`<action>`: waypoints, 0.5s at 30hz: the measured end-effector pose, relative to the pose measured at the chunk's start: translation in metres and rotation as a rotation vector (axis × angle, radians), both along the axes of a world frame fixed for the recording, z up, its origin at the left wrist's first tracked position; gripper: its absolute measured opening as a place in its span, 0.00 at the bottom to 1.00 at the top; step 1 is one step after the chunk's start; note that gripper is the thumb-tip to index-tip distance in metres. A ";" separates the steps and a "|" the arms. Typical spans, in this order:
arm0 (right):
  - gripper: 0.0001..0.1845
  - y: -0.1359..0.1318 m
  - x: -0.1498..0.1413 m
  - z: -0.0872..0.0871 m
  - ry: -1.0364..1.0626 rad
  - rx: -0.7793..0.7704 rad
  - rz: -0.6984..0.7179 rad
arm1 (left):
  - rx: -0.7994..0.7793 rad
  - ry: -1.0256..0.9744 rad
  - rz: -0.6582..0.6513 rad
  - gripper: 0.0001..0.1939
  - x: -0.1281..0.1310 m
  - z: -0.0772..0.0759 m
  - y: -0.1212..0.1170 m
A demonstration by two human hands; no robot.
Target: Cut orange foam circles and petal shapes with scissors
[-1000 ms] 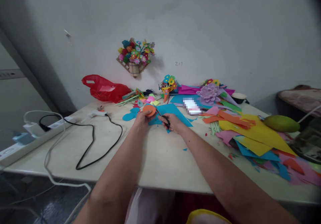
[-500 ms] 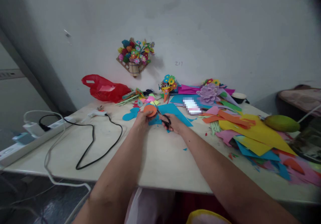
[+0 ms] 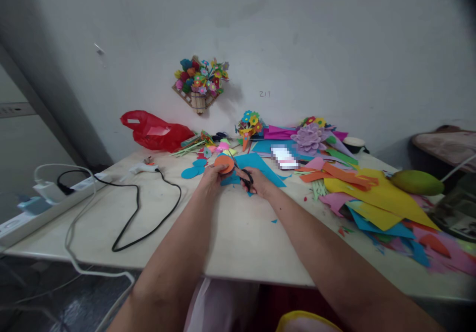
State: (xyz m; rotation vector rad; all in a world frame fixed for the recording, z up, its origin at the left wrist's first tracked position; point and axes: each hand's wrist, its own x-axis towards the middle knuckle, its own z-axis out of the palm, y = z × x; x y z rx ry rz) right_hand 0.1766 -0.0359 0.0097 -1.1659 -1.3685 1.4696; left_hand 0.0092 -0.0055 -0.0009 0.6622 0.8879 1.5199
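Note:
My left hand point(image 3: 212, 178) is closed on an orange foam disc point(image 3: 225, 163), holding it above the table. In my right hand point(image 3: 256, 182) is a pair of black-handled scissors point(image 3: 246, 177), its blades pointing up and left beside the disc's right edge. Whether the blades touch the disc I cannot tell. Beneath both hands lies a blue foam sheet point(image 3: 266, 168). Blue discs point(image 3: 190, 172) rest on the table left of my left hand. A small blue scrap point(image 3: 274, 221) lies nearer to me.
Coloured foam sheets and scraps point(image 3: 375, 198) are heaped at the right, with a mango point(image 3: 418, 182). A phone point(image 3: 284, 157) and a purple foam flower point(image 3: 309, 138) lie behind. At left are a glue gun point(image 3: 145, 168), its black cord, a power strip point(image 3: 22, 228) and a red bag point(image 3: 158, 132).
The orange disc and my left hand have shifted very slightly right, closer to the scissors. My right hand has hardly moved.

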 end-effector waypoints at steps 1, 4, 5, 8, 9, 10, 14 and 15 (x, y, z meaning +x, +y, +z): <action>0.20 0.000 0.000 0.000 -0.001 0.002 -0.002 | 0.001 -0.003 -0.002 0.16 0.000 0.000 0.000; 0.20 0.001 0.000 -0.001 -0.006 0.006 -0.001 | 0.005 -0.003 -0.009 0.17 -0.001 -0.001 0.002; 0.20 0.002 0.000 -0.001 -0.007 0.007 -0.001 | 0.007 -0.003 -0.009 0.17 -0.001 -0.002 0.002; 0.19 0.003 0.000 -0.002 -0.008 0.007 0.001 | 0.016 -0.009 -0.013 0.16 -0.002 -0.002 0.002; 0.19 0.003 0.000 -0.003 -0.006 0.007 0.002 | 0.017 -0.011 -0.014 0.17 -0.002 -0.003 0.003; 0.19 0.003 0.000 -0.003 -0.005 0.005 0.003 | 0.017 -0.011 -0.018 0.17 -0.003 -0.003 0.003; 0.20 0.002 -0.001 -0.002 -0.004 0.007 -0.004 | 0.022 -0.008 -0.023 0.19 -0.004 -0.005 0.005; 0.20 0.002 -0.001 -0.001 -0.005 0.008 -0.007 | 0.022 -0.008 -0.023 0.19 -0.004 -0.005 0.005</action>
